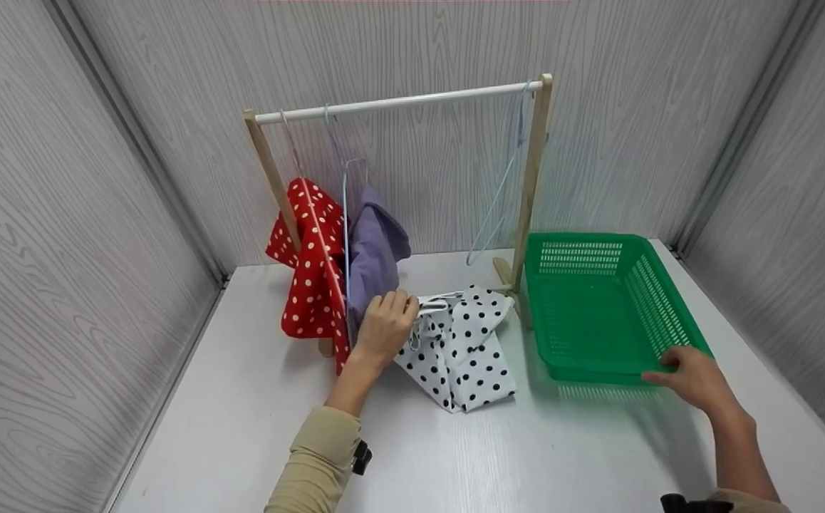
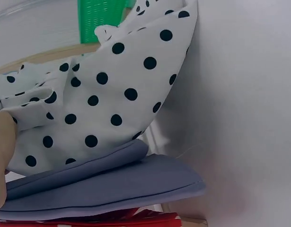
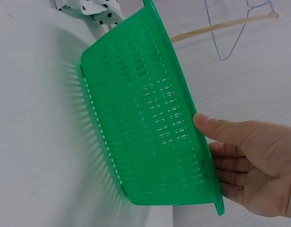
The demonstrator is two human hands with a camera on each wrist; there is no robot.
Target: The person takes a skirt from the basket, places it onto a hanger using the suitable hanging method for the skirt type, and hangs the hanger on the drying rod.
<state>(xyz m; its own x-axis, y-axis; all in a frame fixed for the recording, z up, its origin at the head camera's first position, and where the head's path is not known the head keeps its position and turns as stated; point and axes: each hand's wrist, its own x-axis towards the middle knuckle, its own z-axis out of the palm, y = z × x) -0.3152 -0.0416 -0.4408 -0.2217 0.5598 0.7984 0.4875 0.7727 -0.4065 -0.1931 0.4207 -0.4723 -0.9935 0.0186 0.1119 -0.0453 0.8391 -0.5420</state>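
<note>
A white cloth garment with black dots (image 1: 480, 320) hangs from the fingers of my left hand (image 1: 386, 324), its lower part near the table. White straps (image 1: 434, 306) loop out beside the fingertips. In the left wrist view the dotted garment (image 2: 107, 90) spreads next to a purple garment (image 2: 112, 184), and only the edge of the hand (image 2: 1, 156) shows. My right hand (image 1: 694, 377) grips the rim of a green plastic basket (image 1: 583, 320) near its front right corner. Seen from the right wrist, the thumb of that hand (image 3: 263, 165) lies on the rim, with the fingers behind.
A small rack with a white rail (image 1: 398, 103) and wooden posts stands at the back. On its left hang a red garment with white dots (image 1: 313, 278) and the purple garment (image 1: 373, 249). A blue hanger (image 1: 501, 185) hangs at the right post. Grey panels (image 1: 63, 285) enclose the table.
</note>
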